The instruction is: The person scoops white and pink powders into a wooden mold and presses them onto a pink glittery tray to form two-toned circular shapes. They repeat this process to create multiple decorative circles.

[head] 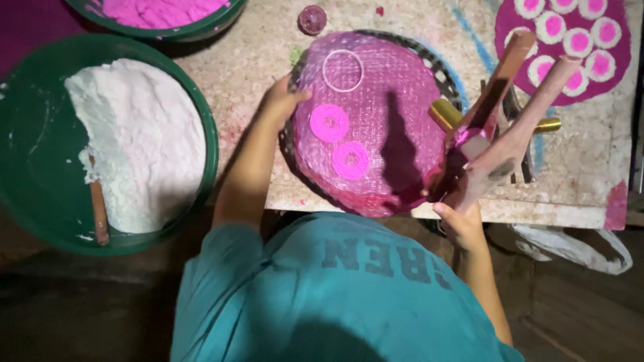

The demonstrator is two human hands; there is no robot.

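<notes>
Head view, looking down over my teal shirt [335, 295]. My left hand [280, 100] rests on the left rim of a pink mesh sieve [376, 134], fingers curled against its edge and gripping it; the sieve lies just right of that hand and spreads across the middle of the stone slab [268, 47]. On the mesh I see two solid pink discs [329, 123], side by side near the left part, and a thin white ring [343, 70] farther off. My right hand [459, 224] sits at the near right corner of the sieve, closed around the lower ends of a bundle of long wooden moulds [503, 127] dusted pink; these rise from the hand and slant to the far right, above two brass-coloured tubes [446, 114]. The sieve therefore lies between my two hands, touching the left and just beside the right. To the left, well apart, stands a green basin of white powder [144, 141] with a wooden stick [99, 211] in it; a second basin of pink powder [161, 10] lies at the far edge. At the far right, a magenta patch [624, 50] carries white rounds with pink centres [577, 41].
</notes>
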